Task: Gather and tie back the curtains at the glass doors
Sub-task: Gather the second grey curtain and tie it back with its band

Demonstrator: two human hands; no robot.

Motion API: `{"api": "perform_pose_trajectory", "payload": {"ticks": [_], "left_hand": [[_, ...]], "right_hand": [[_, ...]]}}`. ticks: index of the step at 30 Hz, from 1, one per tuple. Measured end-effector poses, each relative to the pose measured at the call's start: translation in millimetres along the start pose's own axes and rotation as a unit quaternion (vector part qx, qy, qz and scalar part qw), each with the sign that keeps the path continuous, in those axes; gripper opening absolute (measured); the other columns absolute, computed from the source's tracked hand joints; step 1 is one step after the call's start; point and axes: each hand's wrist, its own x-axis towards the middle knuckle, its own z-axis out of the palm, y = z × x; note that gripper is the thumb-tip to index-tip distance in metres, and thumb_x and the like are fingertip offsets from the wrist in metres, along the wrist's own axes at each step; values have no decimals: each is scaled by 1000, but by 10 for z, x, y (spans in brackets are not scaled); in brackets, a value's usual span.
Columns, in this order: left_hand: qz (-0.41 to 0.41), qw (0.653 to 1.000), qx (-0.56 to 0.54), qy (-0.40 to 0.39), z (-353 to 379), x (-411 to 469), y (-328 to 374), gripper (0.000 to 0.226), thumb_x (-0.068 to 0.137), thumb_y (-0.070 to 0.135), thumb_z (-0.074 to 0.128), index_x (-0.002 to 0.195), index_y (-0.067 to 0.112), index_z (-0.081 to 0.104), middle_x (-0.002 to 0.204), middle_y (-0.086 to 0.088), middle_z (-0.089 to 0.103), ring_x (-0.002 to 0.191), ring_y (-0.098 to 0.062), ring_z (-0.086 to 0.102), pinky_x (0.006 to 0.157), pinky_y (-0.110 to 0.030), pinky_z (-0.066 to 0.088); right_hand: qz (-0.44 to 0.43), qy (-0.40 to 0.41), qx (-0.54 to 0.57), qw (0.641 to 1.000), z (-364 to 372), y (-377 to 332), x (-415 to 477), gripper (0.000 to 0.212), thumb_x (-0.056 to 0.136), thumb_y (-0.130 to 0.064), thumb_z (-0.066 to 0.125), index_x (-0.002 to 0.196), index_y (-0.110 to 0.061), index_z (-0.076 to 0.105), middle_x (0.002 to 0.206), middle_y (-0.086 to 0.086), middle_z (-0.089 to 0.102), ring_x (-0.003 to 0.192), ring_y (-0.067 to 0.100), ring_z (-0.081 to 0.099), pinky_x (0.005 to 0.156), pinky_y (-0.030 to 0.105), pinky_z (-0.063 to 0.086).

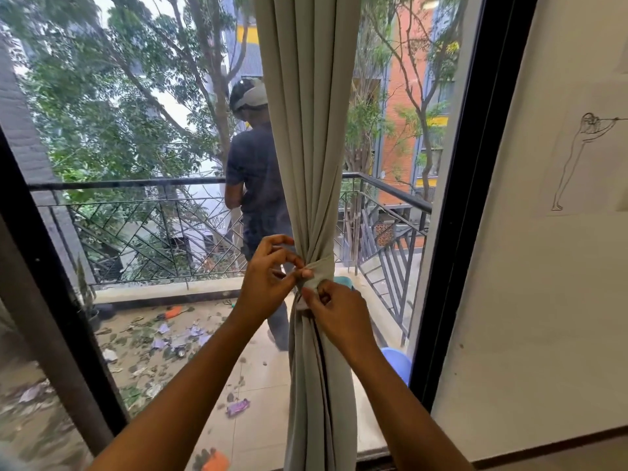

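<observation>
A pale grey curtain (306,147) hangs gathered into one narrow bundle in front of the glass door. A tie-back band (323,268) of the same cloth wraps the bundle at waist height. My left hand (268,280) pinches the band's end at the left of the bundle with thumb and forefinger. Just below it, my right hand (334,309) pinches the band's other end at the front of the curtain. The two hands nearly touch.
The black door frame (472,212) stands right of the curtain, with a white wall (543,300) bearing a line drawing beyond it. Through the glass, a person (255,185) stands on a littered balcony with a metal railing (153,232). A blue stool (397,362) sits outside at the right.
</observation>
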Motion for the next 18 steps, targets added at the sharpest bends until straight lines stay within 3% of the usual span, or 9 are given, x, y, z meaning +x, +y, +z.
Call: {"api": "perform_pose_trajectory", "payload": {"ticks": [3, 8, 11, 13, 15, 18], "left_hand": [[37, 997, 58, 30, 45, -18, -22, 32, 80, 39, 71, 87, 8, 66, 114, 1, 50, 106, -15, 54, 76, -14, 50], [58, 995, 43, 73, 250, -153, 90, 29, 83, 38, 63, 85, 9, 62, 106, 1, 51, 96, -15, 57, 78, -24, 52], [-45, 997, -51, 34, 197, -60, 70, 35, 77, 38, 71, 100, 17, 55, 113, 1, 54, 102, -15, 58, 81, -29, 56], [-149, 971, -183, -44, 169, -5, 65, 68, 70, 36, 78, 124, 22, 39, 121, 0, 55, 110, -13, 59, 89, -31, 55], [-195, 938, -259, -123, 207, 0, 58, 85, 70, 26, 81, 135, 27, 26, 122, 3, 57, 112, -11, 61, 93, -29, 53], [-206, 937, -246, -136, 312, 15, 113, 49, 78, 25, 73, 119, 28, 47, 113, 2, 62, 108, -18, 62, 91, -28, 53]], "right_hand": [[-90, 38, 20, 995, 131, 239, -134, 25, 91, -42, 50, 70, -30, 44, 58, -10, 47, 52, -1, 44, 51, 9, 31], [-80, 76, 116, 987, 351, 528, -459, 31, 88, -42, 52, 61, -40, 35, 51, -18, 36, 52, -5, 43, 51, 6, 26], [-44, -8, 163, 986, 205, 551, -259, 37, 82, -57, 52, 61, -26, 50, 54, -11, 51, 54, 4, 49, 52, 22, 40], [20, -100, 243, 965, 126, 594, -147, 49, 76, -62, 59, 75, -13, 62, 72, 5, 66, 68, 23, 62, 68, 43, 53], [62, -170, 309, 934, 63, 617, -94, 49, 73, -58, 65, 86, -11, 68, 87, 13, 70, 82, 27, 66, 81, 46, 53], [47, -208, 279, 936, 0, 615, -20, 52, 76, -55, 63, 91, -5, 66, 92, 18, 69, 86, 27, 66, 84, 49, 52]]}}
